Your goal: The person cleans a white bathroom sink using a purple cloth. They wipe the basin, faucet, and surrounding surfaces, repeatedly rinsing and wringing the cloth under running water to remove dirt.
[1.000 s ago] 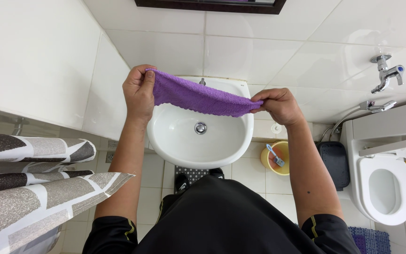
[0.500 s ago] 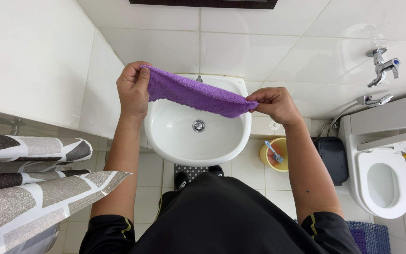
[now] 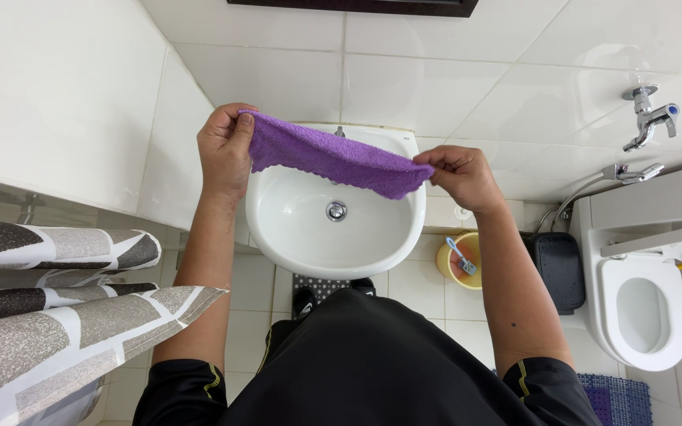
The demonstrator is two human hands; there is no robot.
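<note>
Left hand (image 3: 226, 150) and right hand (image 3: 459, 175) pinch purple cloth (image 3: 333, 158) taut above sink (image 3: 333, 237); sink looks dry, unwiped.

There was only one camera, and it sat on the person's head. It looked almost straight down, past the black shirt and both arms, to the floor far below. It faced the white tiled wall (image 3: 436, 71) too, which filled the top of the picture. The left hand (image 3: 225, 151) and the right hand (image 3: 461, 175) were close to the camera, near the middle, with the purple cloth (image 3: 329, 155) stretched between them. The white sink (image 3: 333, 229) lay under them, farther off. The toilet (image 3: 645, 308) showed at the right edge and the patterned curtain (image 3: 57, 300) at the left edge. No second view shared the scene.
</note>
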